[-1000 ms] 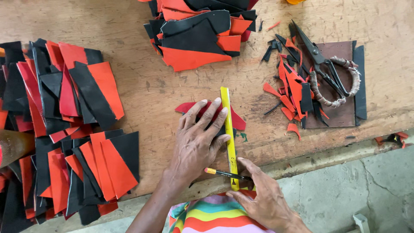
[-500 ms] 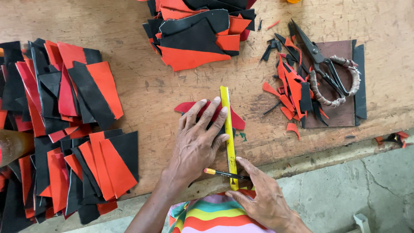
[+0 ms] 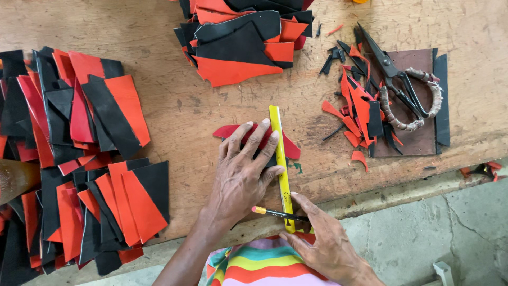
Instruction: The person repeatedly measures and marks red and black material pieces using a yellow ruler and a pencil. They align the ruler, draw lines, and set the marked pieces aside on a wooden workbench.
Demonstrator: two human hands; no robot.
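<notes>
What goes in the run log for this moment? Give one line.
left hand: pressing ruler on red piece | right hand: holding pencil against ruler | scissors: idle on table

Red piece (image 3: 288,148) mostly hidden under left hand (image 3: 241,177).

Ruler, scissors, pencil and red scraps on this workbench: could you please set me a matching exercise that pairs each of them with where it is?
Things:
1. yellow ruler
2. scissors
3. pencil
4. red piece

Places:
A. on the brown board at the right
B. in the right hand's fingers, near the bench edge
C. flat under the left hand
D. along the left hand's fingertips, running away from the person

Pairs: 1-D, 2-A, 3-B, 4-C
</notes>
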